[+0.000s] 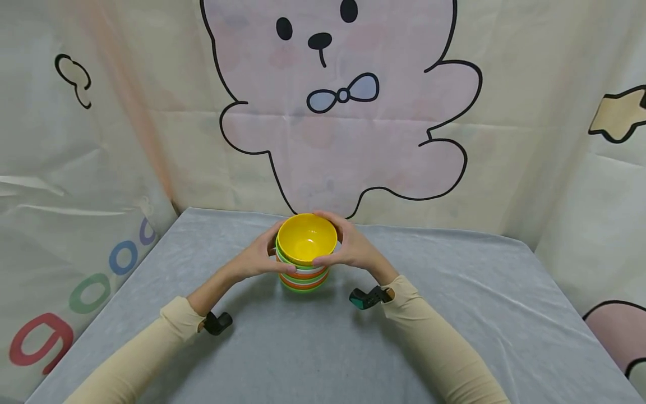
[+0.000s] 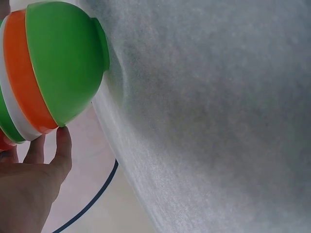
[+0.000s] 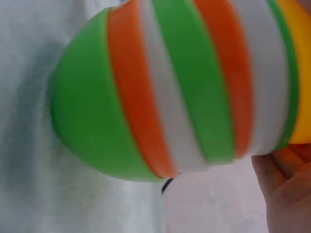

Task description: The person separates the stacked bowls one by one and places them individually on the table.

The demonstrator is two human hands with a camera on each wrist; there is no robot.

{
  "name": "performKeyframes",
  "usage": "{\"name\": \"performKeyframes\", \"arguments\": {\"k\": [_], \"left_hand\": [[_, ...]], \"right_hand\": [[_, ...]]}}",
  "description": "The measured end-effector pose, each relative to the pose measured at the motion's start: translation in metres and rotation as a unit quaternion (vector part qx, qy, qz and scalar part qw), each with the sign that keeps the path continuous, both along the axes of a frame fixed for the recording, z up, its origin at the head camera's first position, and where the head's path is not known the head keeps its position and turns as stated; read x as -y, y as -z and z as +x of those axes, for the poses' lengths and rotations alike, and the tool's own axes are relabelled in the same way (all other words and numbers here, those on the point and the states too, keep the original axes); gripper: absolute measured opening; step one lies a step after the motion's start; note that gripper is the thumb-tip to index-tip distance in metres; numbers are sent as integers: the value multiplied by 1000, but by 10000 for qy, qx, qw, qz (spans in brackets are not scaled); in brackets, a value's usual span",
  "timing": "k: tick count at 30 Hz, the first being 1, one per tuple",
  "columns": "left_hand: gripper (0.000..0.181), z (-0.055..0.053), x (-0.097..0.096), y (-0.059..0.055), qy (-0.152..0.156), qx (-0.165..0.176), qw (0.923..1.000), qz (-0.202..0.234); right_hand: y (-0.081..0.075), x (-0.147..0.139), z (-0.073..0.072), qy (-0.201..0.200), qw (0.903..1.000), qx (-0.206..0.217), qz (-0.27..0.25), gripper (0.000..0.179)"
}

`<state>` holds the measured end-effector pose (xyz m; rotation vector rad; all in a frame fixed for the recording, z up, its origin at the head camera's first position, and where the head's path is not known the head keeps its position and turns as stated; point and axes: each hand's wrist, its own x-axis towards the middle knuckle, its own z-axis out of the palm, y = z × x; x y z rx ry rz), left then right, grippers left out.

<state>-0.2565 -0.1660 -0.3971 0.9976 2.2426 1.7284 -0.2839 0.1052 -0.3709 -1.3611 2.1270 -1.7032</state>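
A stack of nested bowls [image 1: 303, 282] in green, orange and white stands near the back of the table, with a yellow bowl [image 1: 308, 238] topmost, its inside facing up. My left hand [image 1: 263, 253] grips the stack from the left, thumb on the near side. In the left wrist view, fingertips [image 2: 63, 138] touch the rims of the lower green bowl [image 2: 65, 60] and its neighbours. From the right, my right hand [image 1: 351, 244] holds the yellow bowl, thumb in front and fingers behind. The right wrist view shows that hand [image 3: 289, 194] beside the yellow bowl [image 3: 302, 73]; some fingers are hidden.
A grey cloth covers the table [image 1: 313, 359]. Behind it hangs a pale curtain [image 1: 504, 174] with a cartoon bear, and more printed fabric [image 1: 60, 235] hangs at the left. Each wrist carries a small dark camera [image 1: 218, 324].
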Motion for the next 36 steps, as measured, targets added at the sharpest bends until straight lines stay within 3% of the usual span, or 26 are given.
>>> {"name": "performKeyframes", "arguments": {"k": [6, 11, 16, 26, 36], "left_hand": [[94, 0, -1, -1, 31, 108, 9999, 20], [99, 1, 0, -3, -68, 147, 9999, 23], [104, 1, 0, -2, -136, 196, 9997, 34], [98, 3, -5, -1, -156, 242, 9995, 148], [96, 4, -4, 2, -184, 177, 9997, 58]], "right_hand": [[-21, -15, -2, -137, 9982, -180, -561, 92], [-35, -41, 0, 230, 9975, -278, -602, 96], [-39, -75, 3, 667, 9958, -402, -485, 89], [-16, -143, 11, 1417, 9894, -324, -9, 89], [8, -167, 21, 1848, 9816, -131, 453, 90]]}}
